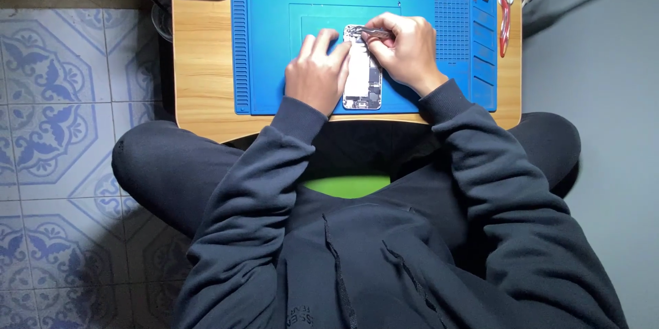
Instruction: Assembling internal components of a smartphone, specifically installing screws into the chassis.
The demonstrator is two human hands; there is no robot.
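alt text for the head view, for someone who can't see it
Seen from above, a seated person's left hand steadies an opened phone on a blue work mat while the right hand holds tweezers at its top end.

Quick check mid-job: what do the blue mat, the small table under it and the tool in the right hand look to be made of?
The ridged blue work mat looks like matte silicone or rubber, with moulded ribs and trays. The low light-brown table shows wood grain, possibly laminate. The thin grey tweezers in the right hand glint like metal.
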